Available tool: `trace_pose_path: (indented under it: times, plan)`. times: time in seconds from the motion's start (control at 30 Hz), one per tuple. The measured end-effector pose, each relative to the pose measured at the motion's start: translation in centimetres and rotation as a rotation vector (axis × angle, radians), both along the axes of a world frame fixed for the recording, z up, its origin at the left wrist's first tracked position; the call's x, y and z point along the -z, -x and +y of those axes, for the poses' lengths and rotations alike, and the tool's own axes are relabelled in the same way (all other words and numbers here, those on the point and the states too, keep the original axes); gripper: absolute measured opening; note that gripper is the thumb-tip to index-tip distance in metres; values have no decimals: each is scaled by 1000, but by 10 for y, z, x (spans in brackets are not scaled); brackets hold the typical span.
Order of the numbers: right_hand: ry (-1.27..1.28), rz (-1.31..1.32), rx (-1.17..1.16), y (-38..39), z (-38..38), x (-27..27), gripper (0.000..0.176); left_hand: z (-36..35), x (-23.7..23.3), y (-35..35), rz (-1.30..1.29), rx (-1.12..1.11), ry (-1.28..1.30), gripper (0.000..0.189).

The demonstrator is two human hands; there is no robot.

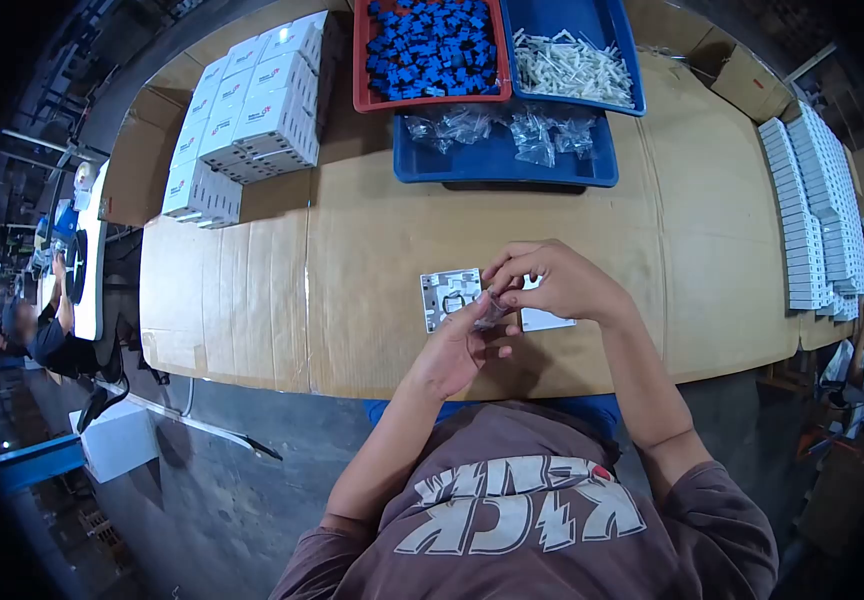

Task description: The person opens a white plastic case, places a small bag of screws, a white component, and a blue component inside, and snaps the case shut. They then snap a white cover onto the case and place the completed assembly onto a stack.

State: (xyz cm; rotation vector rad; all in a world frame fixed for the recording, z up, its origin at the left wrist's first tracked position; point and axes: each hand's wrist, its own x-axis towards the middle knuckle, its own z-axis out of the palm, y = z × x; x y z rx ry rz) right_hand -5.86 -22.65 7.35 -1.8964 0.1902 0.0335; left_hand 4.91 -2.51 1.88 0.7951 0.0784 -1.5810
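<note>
Near the front of the cardboard-covered table, my left hand (pixel 459 350) and my right hand (pixel 547 283) meet around a small clear plastic bag (pixel 493 312). Thumb and fingers of both hands pinch it; its contents are too small to tell. Just left of the fingers lies an open white plastic housing (pixel 444 290), its inner side facing up. A flat white piece (pixel 546 318) lies under and beside my right hand, partly covered by it.
Stacked white boxes (pixel 274 108) stand at the back left. A red tray (pixel 359 88) holds blue parts, a blue tray (pixel 636 92) white pieces, and a lower blue tray (pixel 502 172) clear bags. White housings (pixel 817 215) are stacked at right. A person (pixel 50 325) is at far left.
</note>
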Motion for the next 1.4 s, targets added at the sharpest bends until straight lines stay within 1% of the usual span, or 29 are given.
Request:
trace_pose_path:
  times: [0.07,0.17,0.27,0.37,0.47,0.57,0.6,0.7,0.8,0.9,1.0,1.1,1.2,1.3,1.4]
  plan:
    - [68,13,-72,-3,1,4,20,2,4,0,-6,-9,-7,37]
    - [80,4,-161,-3,3,11,25,3,1,-1,-7,-27,-39,35]
    - [-204,162,-234,-6,3,7,30,4,4,-2,13,-30,-36,35]
    - [-284,107,-194,-3,7,14,35,6,15,-2,32,-29,-1,37]
    - [-371,181,-84,1,0,7,41,4,12,-2,44,-17,63,42]
    - [-334,134,-62,0,-11,4,46,0,9,-2,59,-3,84,48]
    - [-326,126,-48,0,-12,4,51,-1,8,-2,70,0,79,50]
    - [-263,217,-67,-4,-11,-1,52,-2,6,-1,92,-4,54,51]
    - [-122,213,-158,-8,0,-4,52,-1,14,-1,79,-19,31,49]
    - [-102,216,-232,-13,6,0,51,2,23,0,57,-26,39,47]
    - [-165,231,-164,-13,4,-2,51,2,22,-2,88,-29,46,46]
    - [-294,327,-135,-15,-1,-19,49,-1,10,-2,105,-37,59,46]
    - [-244,308,-125,-14,-1,-10,50,-2,9,-2,107,-37,43,47]
    - [-129,245,-253,-15,4,4,55,2,25,-1,93,-42,37,46]
    - [-140,263,-253,-14,6,6,54,2,27,-1,72,-37,12,43]
